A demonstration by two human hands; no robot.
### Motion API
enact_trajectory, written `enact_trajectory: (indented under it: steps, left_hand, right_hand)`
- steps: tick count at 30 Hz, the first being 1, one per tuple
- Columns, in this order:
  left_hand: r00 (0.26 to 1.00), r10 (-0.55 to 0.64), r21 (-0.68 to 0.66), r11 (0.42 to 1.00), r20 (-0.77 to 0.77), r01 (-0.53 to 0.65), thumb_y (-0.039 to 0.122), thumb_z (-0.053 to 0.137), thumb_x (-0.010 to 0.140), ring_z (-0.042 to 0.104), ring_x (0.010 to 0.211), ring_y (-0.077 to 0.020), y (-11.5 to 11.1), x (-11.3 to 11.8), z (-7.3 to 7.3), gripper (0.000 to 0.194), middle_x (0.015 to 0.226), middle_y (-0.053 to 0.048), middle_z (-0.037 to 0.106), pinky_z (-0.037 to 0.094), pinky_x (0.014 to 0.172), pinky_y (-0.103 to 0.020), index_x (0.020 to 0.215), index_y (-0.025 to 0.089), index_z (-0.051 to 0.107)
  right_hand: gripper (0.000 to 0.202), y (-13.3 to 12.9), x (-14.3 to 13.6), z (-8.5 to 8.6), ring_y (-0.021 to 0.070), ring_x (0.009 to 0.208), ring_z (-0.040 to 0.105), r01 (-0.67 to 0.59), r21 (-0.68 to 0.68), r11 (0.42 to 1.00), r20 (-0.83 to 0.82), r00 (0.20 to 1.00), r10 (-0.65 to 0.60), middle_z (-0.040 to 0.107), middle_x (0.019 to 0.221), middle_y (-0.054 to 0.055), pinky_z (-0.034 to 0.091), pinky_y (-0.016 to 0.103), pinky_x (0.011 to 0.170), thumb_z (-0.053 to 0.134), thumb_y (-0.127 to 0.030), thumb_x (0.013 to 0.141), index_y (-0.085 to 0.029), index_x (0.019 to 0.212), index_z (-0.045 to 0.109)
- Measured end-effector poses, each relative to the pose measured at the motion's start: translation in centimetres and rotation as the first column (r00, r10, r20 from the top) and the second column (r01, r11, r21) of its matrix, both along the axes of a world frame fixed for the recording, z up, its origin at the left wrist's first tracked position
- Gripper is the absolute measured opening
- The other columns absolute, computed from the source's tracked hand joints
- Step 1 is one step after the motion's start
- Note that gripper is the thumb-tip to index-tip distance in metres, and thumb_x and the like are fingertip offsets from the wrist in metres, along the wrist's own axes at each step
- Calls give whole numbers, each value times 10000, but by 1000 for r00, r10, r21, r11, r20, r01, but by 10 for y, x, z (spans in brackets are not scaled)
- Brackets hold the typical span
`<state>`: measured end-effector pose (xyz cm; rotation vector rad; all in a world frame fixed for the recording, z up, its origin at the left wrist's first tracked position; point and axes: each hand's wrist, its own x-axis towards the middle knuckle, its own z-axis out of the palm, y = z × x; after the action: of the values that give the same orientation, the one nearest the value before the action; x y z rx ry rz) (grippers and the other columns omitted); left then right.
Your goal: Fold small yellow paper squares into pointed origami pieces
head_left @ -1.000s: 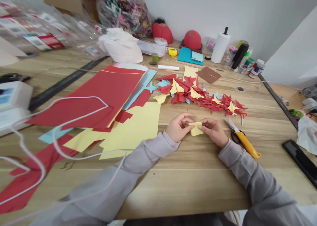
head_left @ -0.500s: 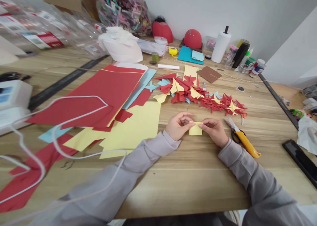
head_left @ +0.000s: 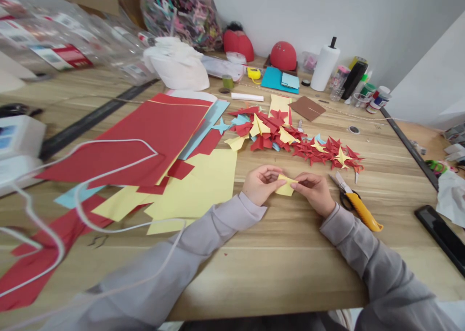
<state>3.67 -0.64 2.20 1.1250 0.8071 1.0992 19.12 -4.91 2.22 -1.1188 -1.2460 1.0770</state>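
Note:
A small piece of yellow paper (head_left: 285, 188) is held above the table between both hands. My left hand (head_left: 262, 182) pinches its left edge between thumb and fingers. At the upper right corner, my right hand (head_left: 314, 190) grips it the same way. The paper tilts slightly, its right side higher. Beyond the hands lies a pile of folded red paper stars (head_left: 308, 149), with some yellow and light blue ones mixed in. To the right of my right hand rests a yellow utility knife (head_left: 363, 210), lying over dark-handled scissors (head_left: 347, 201).
Large red paper sheets (head_left: 134, 142) and yellow sheets (head_left: 203, 186) cover the left side, crossed by a white cable (head_left: 119, 230). A black phone (head_left: 441, 236) lies at the right edge. Behind are a brown paper square (head_left: 307, 108), a yellow tape measure (head_left: 253, 73) and a white bottle (head_left: 325, 69).
The yellow paper has turned from nearly level to a tilt, its lower edge shifting slightly left. Both hands keep their pinch and have barely moved.

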Motion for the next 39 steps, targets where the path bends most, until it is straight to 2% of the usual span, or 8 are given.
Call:
enact_trajectory:
  steps: [4,11,20,30,39]
  left_hand:
    - [1000,9,-38,999,12,-8,219,784,461,574,556,-96,1,0,1,335,630,-19,655,471,572,-228,726,120,604]
    - [1000,23,-24,999,-6,-23,236,783,460,575,550,-97,-1,0,2,321,632,-21,659,476,568,-230,703,123,605]
    - [999,26,33,999,-44,-25,260,778,475,561,544,-98,0,-1,1,313,634,-21,648,468,552,-236,702,130,606]
    - [1000,15,27,1000,-13,-15,244,779,466,549,541,-94,0,-1,1,308,607,-6,634,467,552,-235,692,135,602]
    - [999,25,18,1000,-25,-24,248,779,461,523,499,-82,0,-1,3,301,566,6,614,444,509,-220,674,135,599]
  right_hand:
    - [144,0,1,0,92,561,528,-3,-7,1000,2,1000,3,591,625,-15,433,223,524,734,-282,599,-187,657,643]
    - [148,0,1,0,94,578,538,-4,-5,1000,-25,1000,4,599,631,-15,448,223,547,736,-283,595,-186,660,645]
    - [155,0,2,1,108,590,542,8,-22,1000,33,999,-7,616,642,2,446,241,556,730,-313,598,-185,636,652]
    - [125,0,1,1,99,589,535,-1,-10,1000,0,1000,1,609,642,-5,441,233,561,729,-276,603,-183,649,659]
    - [164,0,1,2,104,584,541,0,-18,1000,15,1000,1,609,639,-2,445,238,552,737,-316,585,-185,642,656]
